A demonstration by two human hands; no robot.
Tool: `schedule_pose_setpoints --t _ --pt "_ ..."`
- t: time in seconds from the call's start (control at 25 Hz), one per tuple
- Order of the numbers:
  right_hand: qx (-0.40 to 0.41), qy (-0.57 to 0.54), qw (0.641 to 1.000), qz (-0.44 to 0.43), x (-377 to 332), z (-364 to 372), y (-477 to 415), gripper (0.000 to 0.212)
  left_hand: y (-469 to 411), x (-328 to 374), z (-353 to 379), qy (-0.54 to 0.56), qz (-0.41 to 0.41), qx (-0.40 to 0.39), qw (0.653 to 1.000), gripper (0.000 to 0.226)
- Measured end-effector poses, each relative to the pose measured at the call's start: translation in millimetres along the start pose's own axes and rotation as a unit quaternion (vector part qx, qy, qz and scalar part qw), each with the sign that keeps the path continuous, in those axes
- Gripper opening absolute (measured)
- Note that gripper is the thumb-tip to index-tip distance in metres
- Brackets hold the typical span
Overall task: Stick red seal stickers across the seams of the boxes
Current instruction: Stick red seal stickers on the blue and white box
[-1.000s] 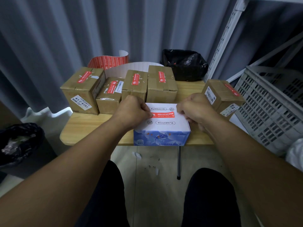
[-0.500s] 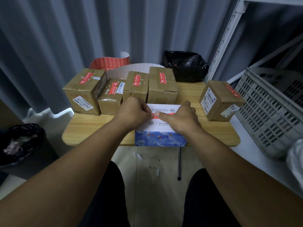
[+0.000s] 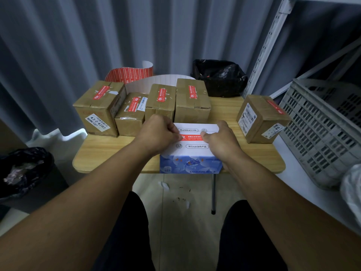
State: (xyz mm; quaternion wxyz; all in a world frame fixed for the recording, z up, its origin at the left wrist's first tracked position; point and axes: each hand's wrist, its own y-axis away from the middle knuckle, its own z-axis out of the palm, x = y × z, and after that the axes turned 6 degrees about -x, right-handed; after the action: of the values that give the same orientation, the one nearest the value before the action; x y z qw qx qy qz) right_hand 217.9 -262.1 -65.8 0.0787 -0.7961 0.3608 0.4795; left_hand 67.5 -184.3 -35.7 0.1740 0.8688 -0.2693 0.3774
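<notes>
A white and blue box (image 3: 190, 165) stands at the front edge of the wooden table (image 3: 109, 153). A red seal sticker (image 3: 192, 137) lies across the seam on its top. My left hand (image 3: 158, 133) rests curled on the sticker's left end and my right hand (image 3: 220, 139) presses its right end with the fingertips. Several brown cardboard boxes (image 3: 192, 102) with red stickers on top stand in a row behind. Another brown box (image 3: 259, 118) sits at the table's right. A curled sheet of red stickers (image 3: 130, 74) stands at the back.
A black plastic bag (image 3: 218, 77) sits at the back of the table. A grey plastic crate (image 3: 324, 124) and a metal shelf upright (image 3: 267, 42) are to the right. A dark bin (image 3: 21, 173) stands on the floor at left. Grey curtains hang behind.
My right hand slid from the sticker's right end to its middle, then back toward the right end along the sticker. My left hand stayed on the left end.
</notes>
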Motion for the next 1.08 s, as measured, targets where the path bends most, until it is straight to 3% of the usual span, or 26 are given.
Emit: schedule_pose_setpoints --t 0.12,0.28,0.56,0.72,1.08 --pt "-0.005 -0.026 1.000 0.008 0.3 -3.9 1.3 0.056 -0.3 -1.1 -0.1 0.003 0.001 0.002 1.000 0.012" --pt "-0.004 -0.075 0.997 0.021 -5.7 -17.9 2.7 0.023 0.1 -1.7 0.3 0.006 0.006 0.010 1.000 0.007" --pt "0.036 0.170 0.985 -0.005 -9.7 1.9 12.9 0.071 2.3 -4.5 1.5 0.045 0.004 0.008 0.999 0.004" --pt "0.057 0.219 0.974 -0.010 -15.4 8.6 13.2 0.095 0.7 -8.2 -0.3 0.111 -0.020 0.020 0.993 0.024" --pt "0.075 0.255 0.964 -0.010 -23.8 20.4 18.3 0.117 -5.4 -19.3 2.4 0.211 -0.026 0.021 0.977 0.031"
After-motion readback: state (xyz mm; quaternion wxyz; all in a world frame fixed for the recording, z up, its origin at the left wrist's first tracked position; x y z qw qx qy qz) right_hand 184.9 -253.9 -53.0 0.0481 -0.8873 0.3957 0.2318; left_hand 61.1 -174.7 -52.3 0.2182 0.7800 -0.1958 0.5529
